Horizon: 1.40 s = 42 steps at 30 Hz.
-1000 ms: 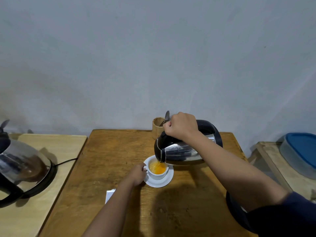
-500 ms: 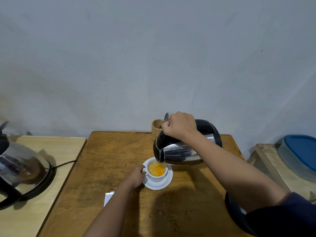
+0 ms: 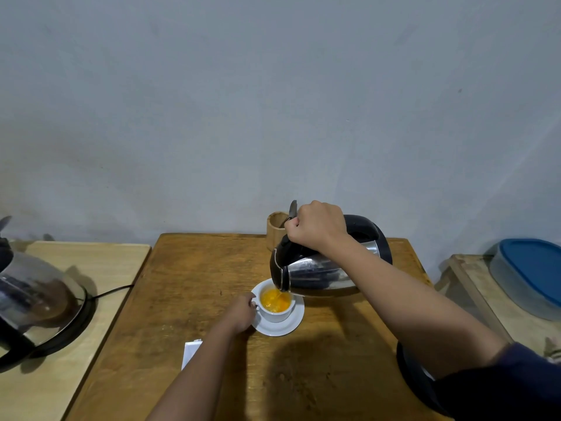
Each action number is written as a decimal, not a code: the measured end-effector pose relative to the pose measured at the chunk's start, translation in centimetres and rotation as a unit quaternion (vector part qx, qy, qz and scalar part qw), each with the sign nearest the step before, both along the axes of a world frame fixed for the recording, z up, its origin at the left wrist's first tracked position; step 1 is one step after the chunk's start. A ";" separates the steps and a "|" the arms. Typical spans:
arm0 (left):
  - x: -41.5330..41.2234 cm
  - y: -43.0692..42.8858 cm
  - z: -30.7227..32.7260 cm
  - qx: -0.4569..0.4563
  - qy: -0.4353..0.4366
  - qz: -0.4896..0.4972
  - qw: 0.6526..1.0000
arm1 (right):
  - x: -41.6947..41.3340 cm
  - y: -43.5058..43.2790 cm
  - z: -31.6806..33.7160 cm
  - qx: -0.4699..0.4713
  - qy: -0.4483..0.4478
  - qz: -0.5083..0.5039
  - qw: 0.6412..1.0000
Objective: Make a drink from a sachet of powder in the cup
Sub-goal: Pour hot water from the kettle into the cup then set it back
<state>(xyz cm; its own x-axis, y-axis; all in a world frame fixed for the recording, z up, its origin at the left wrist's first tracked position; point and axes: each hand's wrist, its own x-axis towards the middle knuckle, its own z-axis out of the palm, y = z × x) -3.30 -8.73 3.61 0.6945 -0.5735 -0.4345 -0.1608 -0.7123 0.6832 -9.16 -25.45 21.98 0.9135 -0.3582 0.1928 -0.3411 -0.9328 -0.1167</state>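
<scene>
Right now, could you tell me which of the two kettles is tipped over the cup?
The steel kettle gripped by the right hand, spout over the cup. The other kettle sits untouched on the left table.

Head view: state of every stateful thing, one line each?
Steel and black kettle: tipped, spout over the cup, pouring.
White ceramic cup: upright on saucer, partly filled with orange liquid.
White saucer: flat on the wooden table.
Right hand: closed on the kettle handle.
Left hand: at the cup's handle, steadying it.
Second kettle, left: upright on its base, corded.
Wooden holder: upright, utensil inside.
Blue-lidded container: closed.
</scene>
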 end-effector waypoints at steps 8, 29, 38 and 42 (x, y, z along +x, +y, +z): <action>-0.1 -0.2 0.0 0.003 0.007 0.011 1.000 | -0.3 0.1 -0.4 -0.005 0.000 0.000 1.000; -0.7 -0.2 0.4 -0.013 0.010 0.023 1.000 | 0.0 -0.1 -0.5 -0.005 0.003 0.006 1.000; -0.9 -0.1 0.9 -0.029 0.005 0.023 0.999 | -0.1 0.3 -0.1 -0.017 0.003 0.011 1.000; -0.9 -0.2 0.9 -0.022 -0.005 0.021 1.000 | 0.0 0.4 0.4 -0.024 0.002 0.010 1.000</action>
<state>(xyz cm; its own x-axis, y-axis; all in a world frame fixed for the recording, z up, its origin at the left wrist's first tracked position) -4.20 -8.93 4.52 0.7226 -0.5621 -0.4024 -0.1386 -0.6881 0.7123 -9.15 -25.07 22.36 0.9212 -0.3297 0.2064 -0.3222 -0.9441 -0.0703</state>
